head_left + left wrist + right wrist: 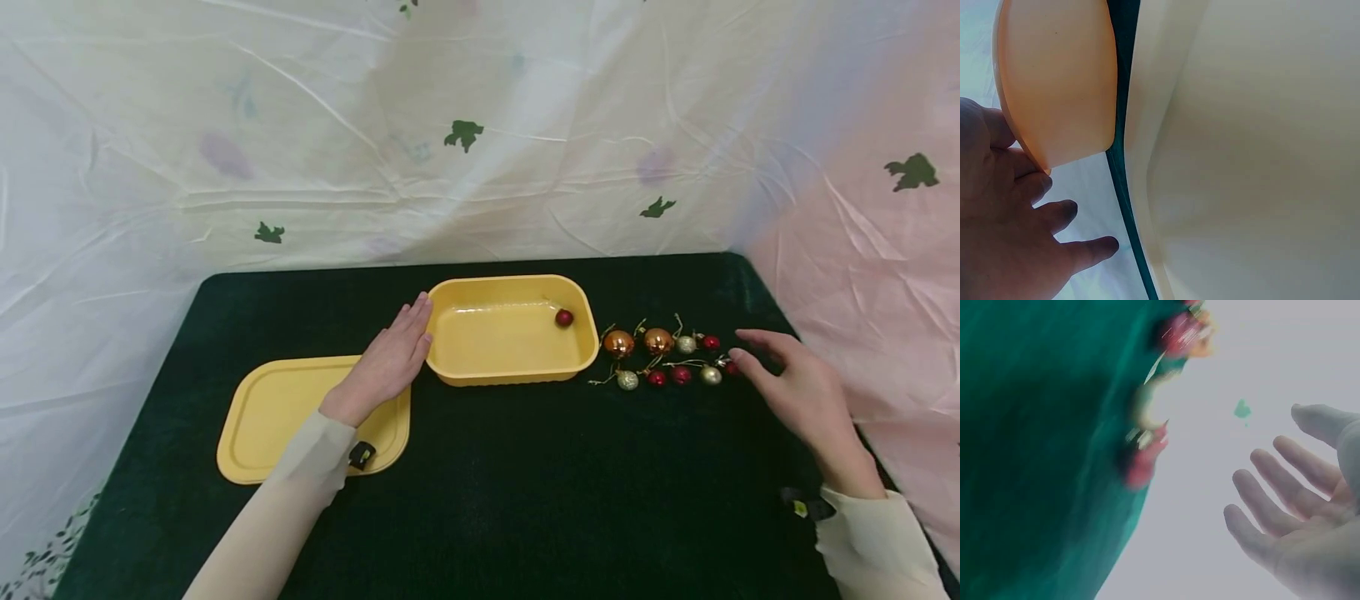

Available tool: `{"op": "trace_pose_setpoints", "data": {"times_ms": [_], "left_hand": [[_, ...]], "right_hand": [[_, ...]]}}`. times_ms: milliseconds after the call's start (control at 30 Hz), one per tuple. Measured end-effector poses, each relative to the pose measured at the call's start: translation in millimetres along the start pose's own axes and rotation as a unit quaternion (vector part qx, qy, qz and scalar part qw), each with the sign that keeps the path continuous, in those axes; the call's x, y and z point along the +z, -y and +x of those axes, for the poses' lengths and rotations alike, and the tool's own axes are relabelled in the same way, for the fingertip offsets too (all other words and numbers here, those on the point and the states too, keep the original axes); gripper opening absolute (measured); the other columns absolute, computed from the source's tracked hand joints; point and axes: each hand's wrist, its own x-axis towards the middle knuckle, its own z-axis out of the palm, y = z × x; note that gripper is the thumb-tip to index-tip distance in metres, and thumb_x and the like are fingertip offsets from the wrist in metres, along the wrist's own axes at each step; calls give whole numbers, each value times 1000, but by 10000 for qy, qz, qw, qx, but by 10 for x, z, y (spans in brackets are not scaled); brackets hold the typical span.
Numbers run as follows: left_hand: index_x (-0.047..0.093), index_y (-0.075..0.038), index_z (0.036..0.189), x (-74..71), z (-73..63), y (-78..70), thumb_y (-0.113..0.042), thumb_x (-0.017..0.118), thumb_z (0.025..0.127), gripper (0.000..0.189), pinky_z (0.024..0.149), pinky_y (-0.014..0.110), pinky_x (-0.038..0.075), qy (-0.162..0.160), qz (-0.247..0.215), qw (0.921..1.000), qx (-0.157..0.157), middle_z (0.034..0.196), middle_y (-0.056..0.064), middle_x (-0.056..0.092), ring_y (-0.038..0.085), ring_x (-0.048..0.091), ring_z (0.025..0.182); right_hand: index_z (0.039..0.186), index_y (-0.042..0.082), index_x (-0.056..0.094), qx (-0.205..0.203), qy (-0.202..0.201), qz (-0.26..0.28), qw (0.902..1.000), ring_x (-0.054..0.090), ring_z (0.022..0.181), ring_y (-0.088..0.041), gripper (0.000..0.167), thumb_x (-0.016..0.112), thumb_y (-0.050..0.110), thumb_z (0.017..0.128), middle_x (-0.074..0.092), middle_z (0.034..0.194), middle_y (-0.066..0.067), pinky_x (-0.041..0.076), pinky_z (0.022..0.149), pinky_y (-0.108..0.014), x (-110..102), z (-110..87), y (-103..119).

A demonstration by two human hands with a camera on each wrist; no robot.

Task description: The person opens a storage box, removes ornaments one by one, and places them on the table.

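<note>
My left hand (pixel 388 360) rests its fingertips on the left rim of a yellow plastic container (pixel 510 377), fingers straight. In the left wrist view, the tub's rim (pixel 1007 103) meets those fingers. One dark red bauble (pixel 564 317) sits inside, toward the right end. To the right of the container lie two rough rows of small Christmas baubles: copper ones (pixel 658 342), gold glittery ones (pixel 627 380) and red ones (pixel 681 375), with thread loops. My right hand (pixel 806 396) is at the right end of these rows, fingers spread and holding nothing, thumb near the last red bauble (pixel 732 367).
A flat yellow lid (pixel 288 408) lies at the left, partly beneath my left forearm in the head view. A dark green cloth (pixel 525 500) covers the table. Pale curtains with leaf shapes (pixel 464 135) hang behind and at both sides.
</note>
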Motion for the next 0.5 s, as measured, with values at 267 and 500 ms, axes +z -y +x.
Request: {"op": "trace_pose_setpoints", "data": {"times_ms": [267,500], "left_hand": [[14,-9,167,7,-6,-1,-30,33,114,60,123,60,23,-56,-50,10000,-9,174,7,8,33,14,158],[14,-10,167,9,-15,-2,-31,33,114,60,121,63,24,-75,-89,9999,-6,174,7,8,33,15,158]], "right_hand": [[143,14,62,-636,-590,687,9939,59,124,-39,43,67,26,103,61,144,-15,36,101,-8,170,15,630],[151,14,54,-1348,-141,1083,9848,51,137,-40,52,69,23,102,54,152,-13,41,107,-65,413,92,1107]]}}
